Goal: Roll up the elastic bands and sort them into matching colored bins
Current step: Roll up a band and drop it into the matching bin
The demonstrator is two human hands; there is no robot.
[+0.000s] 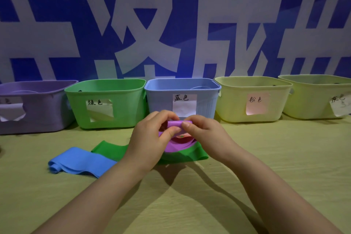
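Both hands meet in front of the blue bin [205,89]. My left hand [150,138] and my right hand [205,135] pinch the folded top end of a purple elastic band [176,145], whose loose length curves down between them. Under it a green band [112,149] lies flat on the table, and a blue band [79,161] lies to its left with one end curled. The purple bin [38,104] stands at the far left and the green bin [123,104] beside it. A pink patch shows inside the purple loop.
Two pale yellow bins [233,100] [311,97] with paper labels stand to the right of the blue one. All bins line the back of the wooden table [284,157] against a blue and white banner wall.
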